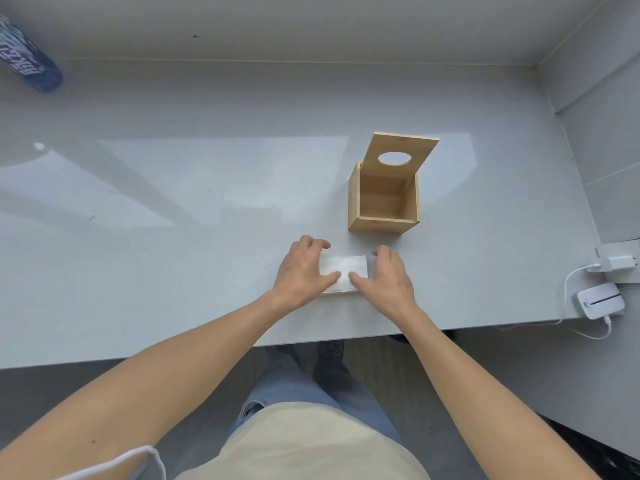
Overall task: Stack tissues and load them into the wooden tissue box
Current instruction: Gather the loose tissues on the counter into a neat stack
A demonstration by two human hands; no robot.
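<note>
A small stack of white tissues (343, 268) lies on the grey table near its front edge. My left hand (303, 270) cups the stack's left side and my right hand (388, 273) cups its right side, with both thumbs resting on top. The wooden tissue box (384, 199) stands just behind and slightly right of the stack. Its hinged lid (401, 152), with an oval hole, is tipped up and back. The inside of the box looks empty.
A blue printed bottle (29, 58) lies at the far left back. A white charger and cable (616, 263) and a small white device (601, 301) sit at the table's right edge. Walls close the back and right. The table's front edge (207, 355) runs just below my wrists.
</note>
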